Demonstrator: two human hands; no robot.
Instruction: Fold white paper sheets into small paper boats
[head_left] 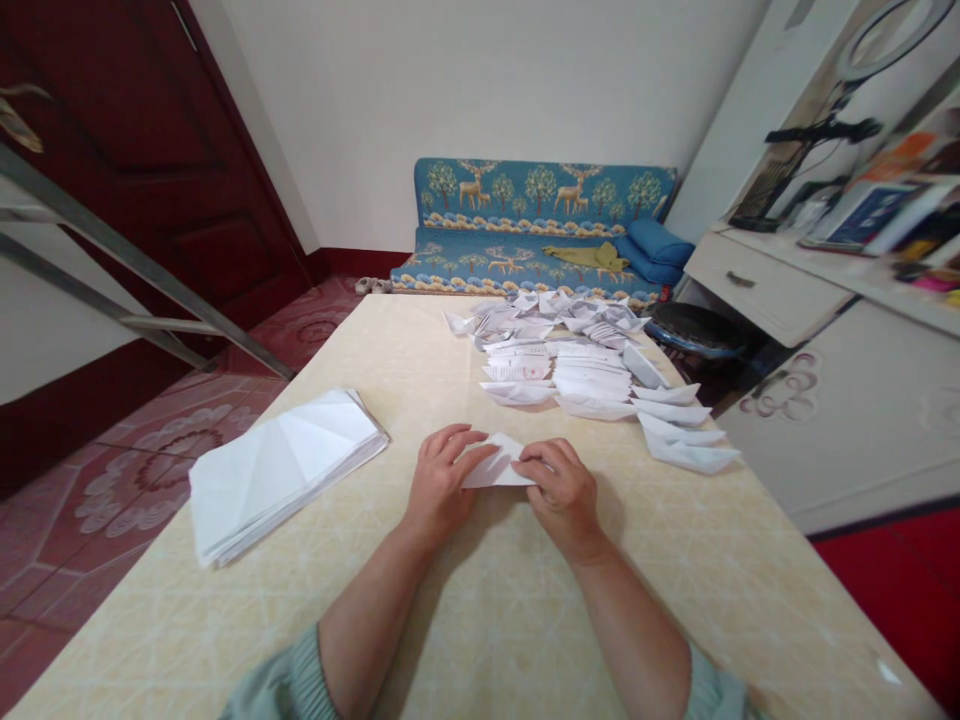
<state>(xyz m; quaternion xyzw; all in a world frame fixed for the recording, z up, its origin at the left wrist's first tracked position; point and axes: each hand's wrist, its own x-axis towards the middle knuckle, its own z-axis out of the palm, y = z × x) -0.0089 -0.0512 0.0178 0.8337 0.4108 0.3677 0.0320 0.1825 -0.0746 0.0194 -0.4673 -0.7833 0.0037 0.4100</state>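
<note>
A small folded white paper piece [498, 464] lies on the beige table [480, 600] in front of me. My left hand [442, 482] presses its left side with curled fingers. My right hand [562, 492] pinches its right end, fingers closed on the paper. To the left rests a stack of white paper sheets [277, 470]. Beyond my hands, several folded paper boats [592, 375] lie in rows and in a heap toward the table's far end.
A blue patterned sofa [540, 230] stands against the far wall. White cabinets and a drawer [825, 370] run along the right, with a round stool [697, 328] beside the table. A dark red door [150, 170] and metal bars are at left.
</note>
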